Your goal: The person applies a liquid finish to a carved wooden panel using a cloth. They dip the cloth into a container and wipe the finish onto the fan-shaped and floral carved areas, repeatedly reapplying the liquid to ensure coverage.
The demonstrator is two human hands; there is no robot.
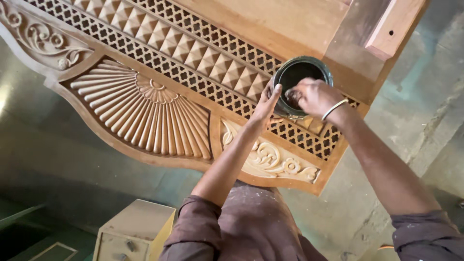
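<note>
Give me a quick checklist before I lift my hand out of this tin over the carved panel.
1. Tin steadied: left hand flat against its side. Ok.
2. Tin resting on carved wooden panel, upright: ok.
3. Right hand at the rim, fingers dipped inside: ok.
4. What the fingers hold, cloth or pad: cannot tell.
5. Level of dark contents in tin: cannot tell.
6. Metal bangle clear of the rim: ok.

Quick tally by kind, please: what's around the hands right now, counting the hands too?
Hands: 2, left steadying the can, right at its mouth
Can: 1
Bangle: 1
Carved panel: 1
Small cabinet: 1
Total: 6
</note>
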